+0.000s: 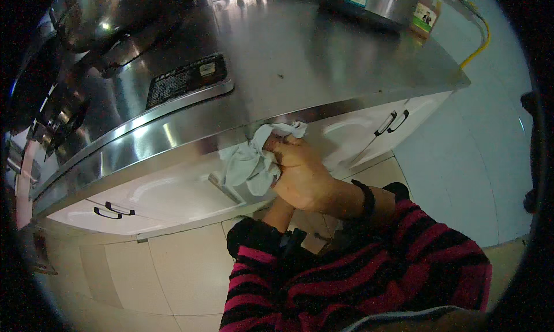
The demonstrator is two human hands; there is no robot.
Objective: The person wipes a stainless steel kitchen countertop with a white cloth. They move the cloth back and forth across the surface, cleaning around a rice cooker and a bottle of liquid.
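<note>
A crumpled white cloth (249, 165) hangs in front of the counter's front edge, before the white cabinet doors. My right hand (305, 172) is closed around it, with folds of cloth sticking out above and to the left of the fingers. My left hand (279, 213) comes in from below, close against the right one. Only its wrist and lower part show; its fingers are hidden behind my right hand, so its grip on the cloth cannot be made out.
The stainless steel counter (277, 42) carries a gas stove (125, 96) with a dark label panel at left and a metal pan (97, 16). A metal container (391, 3) stands at the back right. Below are cabinet doors (173, 189) with black handles (385, 123). A yellow hose (484, 46) runs along the wall.
</note>
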